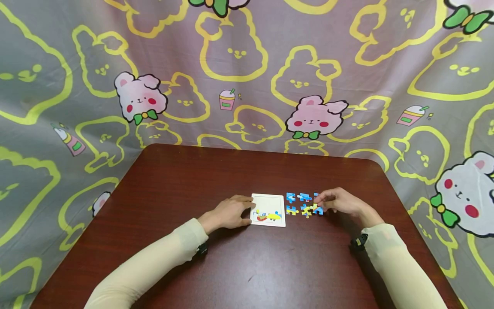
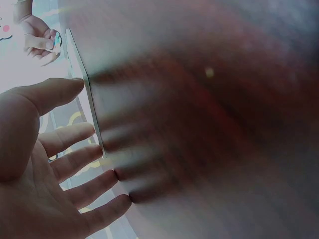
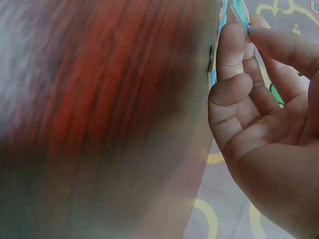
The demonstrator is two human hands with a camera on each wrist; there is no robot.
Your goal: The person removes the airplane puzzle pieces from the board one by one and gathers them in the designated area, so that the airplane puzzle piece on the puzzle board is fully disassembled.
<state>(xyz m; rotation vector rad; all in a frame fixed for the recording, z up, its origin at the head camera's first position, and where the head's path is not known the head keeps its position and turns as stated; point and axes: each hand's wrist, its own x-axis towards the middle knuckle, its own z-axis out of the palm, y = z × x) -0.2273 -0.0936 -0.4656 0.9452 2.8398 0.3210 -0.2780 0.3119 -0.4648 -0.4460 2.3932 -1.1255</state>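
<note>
Pinching a small, thin blue jigsaw piece (image 3: 240, 15) between thumb and fingers, the right hand (image 1: 341, 201) is at the right end of loose blue-and-yellow jigsaw pieces (image 1: 290, 198). Left of those, between both hands, lies a square white puzzle tray (image 1: 270, 205), coloured picture parts along its near side. The left hand (image 1: 230, 212) — fingers spread apart — touches the tray's left edge. Beneath both hands is a glossy red-brown surface (image 1: 193, 171); beyond them, grey patterned cloth (image 1: 254, 96).
</note>
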